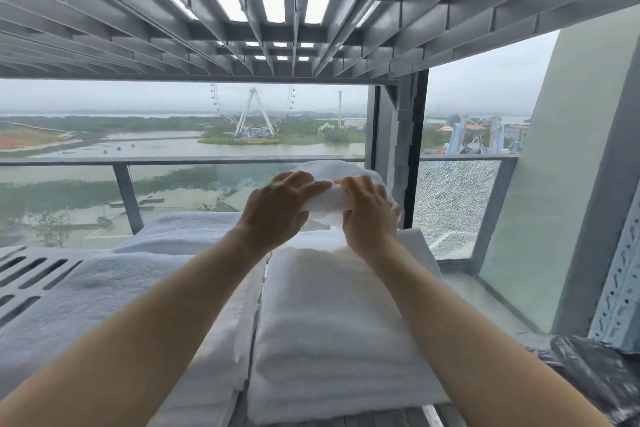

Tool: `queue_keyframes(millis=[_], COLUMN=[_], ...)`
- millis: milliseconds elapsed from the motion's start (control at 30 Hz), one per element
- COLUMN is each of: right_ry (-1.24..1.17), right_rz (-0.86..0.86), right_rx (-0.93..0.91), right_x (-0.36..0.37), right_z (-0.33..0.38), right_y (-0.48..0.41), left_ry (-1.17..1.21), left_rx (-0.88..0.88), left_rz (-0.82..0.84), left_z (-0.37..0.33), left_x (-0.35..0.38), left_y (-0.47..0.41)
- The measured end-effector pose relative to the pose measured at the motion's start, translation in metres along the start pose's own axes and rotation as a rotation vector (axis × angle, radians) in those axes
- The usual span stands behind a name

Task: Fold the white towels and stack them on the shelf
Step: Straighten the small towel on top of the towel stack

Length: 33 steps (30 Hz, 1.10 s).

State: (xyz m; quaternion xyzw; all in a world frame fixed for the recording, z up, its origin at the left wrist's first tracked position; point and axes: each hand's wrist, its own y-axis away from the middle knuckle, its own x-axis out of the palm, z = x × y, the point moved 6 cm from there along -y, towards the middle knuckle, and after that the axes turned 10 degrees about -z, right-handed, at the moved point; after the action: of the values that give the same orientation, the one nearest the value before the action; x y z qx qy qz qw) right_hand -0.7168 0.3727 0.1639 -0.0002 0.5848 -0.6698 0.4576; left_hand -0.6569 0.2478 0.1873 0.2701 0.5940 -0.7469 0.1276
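A white towel point(329, 199) is held at the centre of the frame, just above the far end of a folded stack point(339, 340) that lies on the shelf point(31, 277). It is gripped by both hands: the left hand point(280, 204) is closed over it from the left and the right hand point(367, 211) is curled round it from the right, with the cloth bunched between them.

The towel is judged light, thick and limp. It would likely sag and come unfolded if taken by one corner, so it is best held along a folded edge with both hands, or supported from beneath. No breakage is to be feared.

The shelf is a grey slatted deck, and more towels point(104, 295) are laid on it at lower left. Another deck point(277, 10) is seen overhead. Beyond, a cracked pane point(457, 198) is seen at the right.
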Motion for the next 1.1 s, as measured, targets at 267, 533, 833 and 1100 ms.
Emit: queue_keyframes(millis=[267,533,833,1100], right_ry=[-0.089,-0.131,-0.141,-0.281], right_rz=[-0.228,0.042,0.018,-0.192], right_rx=[-0.168,-0.288,-0.282,-0.309], right_x=[-0.04,-0.009,-0.017,-0.062], right_z=[0.047,0.064,0.074,0.123], right_y=[0.006,0.054,0.058,0.076], left_ry=[-0.099,-0.189,-0.236,-0.311], left_rx=[0.018,-0.13,-0.272,-0.132], left_rz=[-0.135,-0.045,0.007,-0.302], left_z=[-0.001,0.01,-0.005,-0.013], left_x=[-0.066,-0.069,-0.069,-0.14], left_y=[0.013,0.085,0.097,0.11])
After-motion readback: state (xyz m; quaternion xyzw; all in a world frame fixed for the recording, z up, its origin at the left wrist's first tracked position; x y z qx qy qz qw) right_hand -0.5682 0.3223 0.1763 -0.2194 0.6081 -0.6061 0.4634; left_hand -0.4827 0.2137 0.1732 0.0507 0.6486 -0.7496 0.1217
